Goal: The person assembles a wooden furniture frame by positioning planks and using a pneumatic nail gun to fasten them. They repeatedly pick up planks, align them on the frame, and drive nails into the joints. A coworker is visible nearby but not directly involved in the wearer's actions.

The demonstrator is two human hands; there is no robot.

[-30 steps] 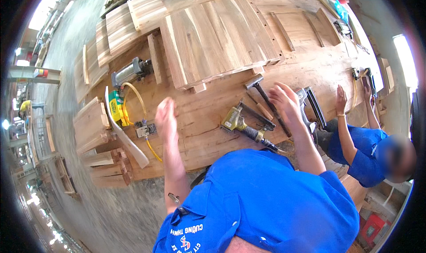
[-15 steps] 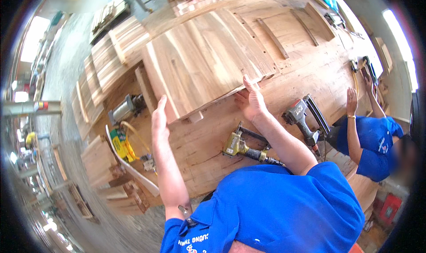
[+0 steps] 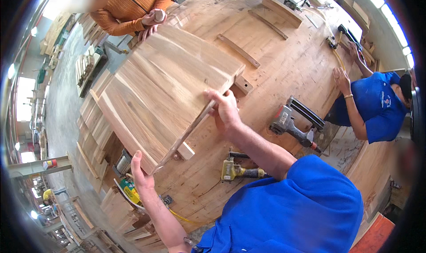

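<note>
Gripping wooden panel (image 3: pixel 164 93) with right hand (image 3: pixel 226 109); touching its corner with left hand (image 3: pixel 143 177), closure unclear; apparently spaced for balance.

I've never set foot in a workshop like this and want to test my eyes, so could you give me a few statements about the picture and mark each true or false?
1. The right hand grips the near edge of the wooden panel. True.
2. The olive-yellow nail gun and the grey nail gun lie on the worktable. True.
3. The grey nail gun is to the left of the olive-yellow nail gun. False: it is to the right.
4. Only one of the wearer's hands is on the wooden panel. False: the left hand is at its near left corner.
5. The person in the orange top stands at the far end of the wooden panel. True.
</note>
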